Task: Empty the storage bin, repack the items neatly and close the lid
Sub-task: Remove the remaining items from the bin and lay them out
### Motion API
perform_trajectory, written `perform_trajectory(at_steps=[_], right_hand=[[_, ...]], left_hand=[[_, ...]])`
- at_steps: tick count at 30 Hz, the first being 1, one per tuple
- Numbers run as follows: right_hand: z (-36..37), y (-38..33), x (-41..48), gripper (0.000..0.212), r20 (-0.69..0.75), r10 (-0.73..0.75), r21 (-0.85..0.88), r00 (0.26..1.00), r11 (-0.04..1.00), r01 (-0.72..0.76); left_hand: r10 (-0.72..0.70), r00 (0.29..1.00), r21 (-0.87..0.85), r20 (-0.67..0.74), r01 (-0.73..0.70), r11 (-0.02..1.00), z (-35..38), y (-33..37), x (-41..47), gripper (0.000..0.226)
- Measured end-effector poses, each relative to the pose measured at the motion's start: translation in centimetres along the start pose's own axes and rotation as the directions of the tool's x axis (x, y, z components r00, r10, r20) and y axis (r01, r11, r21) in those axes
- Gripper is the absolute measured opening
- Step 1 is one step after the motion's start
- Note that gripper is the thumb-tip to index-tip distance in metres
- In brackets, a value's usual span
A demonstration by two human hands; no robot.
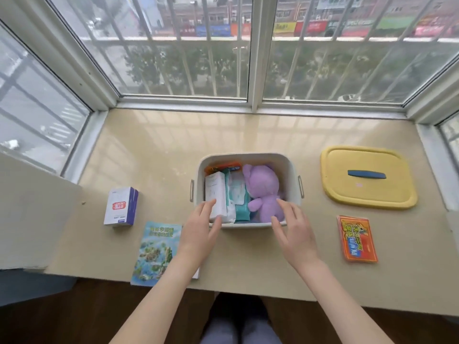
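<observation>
A white storage bin (248, 157) stands open in the middle of the beige sill. Inside it lie a purple plush toy (263, 187), a white box (215, 192), teal and white wipe packs (238, 194) and an orange packet (223, 167) at the back. Over the bin's near left corner my left hand (200, 232) hovers with straight fingers by the white box. My right hand (295, 232) is spread over the near right rim, fingertips at the plush toy. The yellow lid (367, 194) with its blue handle lies to the right.
A white and purple box (121, 206) stands left of the bin. In front of that box a green illustrated booklet (155, 252) lies near the sill's front edge. An orange packet (356, 238) lies below the lid. Window frames border the sill on three sides.
</observation>
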State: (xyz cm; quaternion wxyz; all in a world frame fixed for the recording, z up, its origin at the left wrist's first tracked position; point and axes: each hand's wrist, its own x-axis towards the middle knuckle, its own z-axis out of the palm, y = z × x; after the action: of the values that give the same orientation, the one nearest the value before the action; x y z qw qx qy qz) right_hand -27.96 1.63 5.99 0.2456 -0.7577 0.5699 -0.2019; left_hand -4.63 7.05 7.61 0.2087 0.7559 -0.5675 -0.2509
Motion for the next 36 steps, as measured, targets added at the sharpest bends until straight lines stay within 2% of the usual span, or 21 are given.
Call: perform_trajectory(at_steps=[5, 11, 15, 20, 24, 29, 33, 36], right_hand=[[5.2, 1.6, 4.6, 0.051, 0.061, -0.020, 0.122, 0.998, 0.992, 0.013], [11.8, 3.1, 9.0, 0.052, 0.188, -0.044, 0.125, 0.981, 0.992, 0.021], [14.9, 3.6, 10.3, 0.051, 0.245, -0.028, 0.126, 0.969, 0.992, -0.004], [15.2, 3.9, 10.8, 0.050, 0.231, 0.012, 0.143, 0.973, 0.989, -0.046], [14.7, 3.9, 10.6, 0.049, 0.211, 0.032, 0.163, 0.977, 0.984, -0.068], [14.5, 4.3, 10.1, 0.049, 0.210, 0.064, 0.176, 0.976, 0.979, -0.102], [14.3, 4.1, 9.9, 0.048, 0.185, 0.086, 0.164, 0.979, 0.979, -0.117], [14.2, 3.6, 9.8, 0.049, 0.194, 0.102, 0.159, 0.976, 0.978, -0.134]], left_hand=[[-0.117, 0.993, -0.059, 0.025, 0.119, 0.991, 4.2, -2.9, 5.7, 0.052], [-0.356, 0.930, -0.014, 0.091, 0.358, 0.933, 10.1, -6.1, 10.5, 0.065], [-0.428, 0.895, 0.043, 0.125, 0.426, 0.903, 12.0, -6.9, 12.0, 0.067], [-0.391, 0.914, 0.127, 0.111, 0.377, 0.917, 12.4, -7.1, 12.1, 0.073], [-0.399, 0.910, 0.112, 0.115, 0.388, 0.915, 12.2, -7.2, 12.1, 0.069], [-0.343, 0.931, 0.093, 0.125, 0.333, 0.938, 11.9, -6.9, 12.2, 0.063], [-0.350, 0.925, -0.041, 0.145, 0.359, 0.932, 10.9, -6.7, 12.1, 0.062], [-0.252, 0.967, -0.098, 0.042, 0.255, 0.962, 9.1, -6.1, 11.4, 0.063]])
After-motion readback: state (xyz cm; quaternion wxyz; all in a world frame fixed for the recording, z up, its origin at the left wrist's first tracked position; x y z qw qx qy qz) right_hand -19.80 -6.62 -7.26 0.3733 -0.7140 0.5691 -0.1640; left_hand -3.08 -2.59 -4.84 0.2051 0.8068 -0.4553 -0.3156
